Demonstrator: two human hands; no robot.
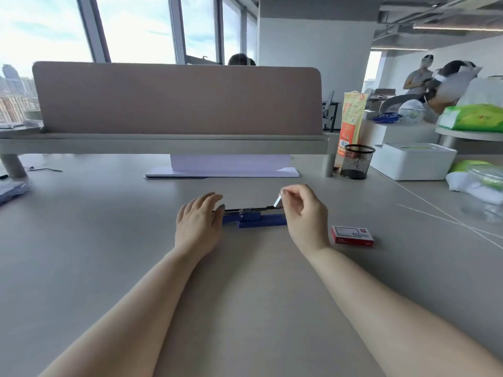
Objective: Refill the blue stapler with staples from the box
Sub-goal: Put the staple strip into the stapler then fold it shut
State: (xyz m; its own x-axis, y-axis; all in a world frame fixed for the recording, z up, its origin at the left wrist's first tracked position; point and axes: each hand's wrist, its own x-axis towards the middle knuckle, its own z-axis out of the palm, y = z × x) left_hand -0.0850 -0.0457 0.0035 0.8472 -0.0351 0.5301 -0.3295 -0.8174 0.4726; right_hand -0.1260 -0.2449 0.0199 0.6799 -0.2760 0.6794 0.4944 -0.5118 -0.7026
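The blue stapler (254, 221) lies opened flat on the desk, its dark metal staple channel facing up between my hands. My left hand (198, 223) rests over the stapler's left end, thumb touching the channel. My right hand (304, 210) pinches a small silvery strip of staples (277, 201), tilted, just above the right end of the channel. The red and white staple box (352, 235) lies on the desk to the right of my right hand.
A black mesh pen cup (356, 161), a white lidded box (412, 164) and plastic bags (479, 186) stand at the right. A beige desk divider (177, 99) runs across the back, with a white stand (221, 170) beneath. Thin white cords (449, 219) cross the right side.
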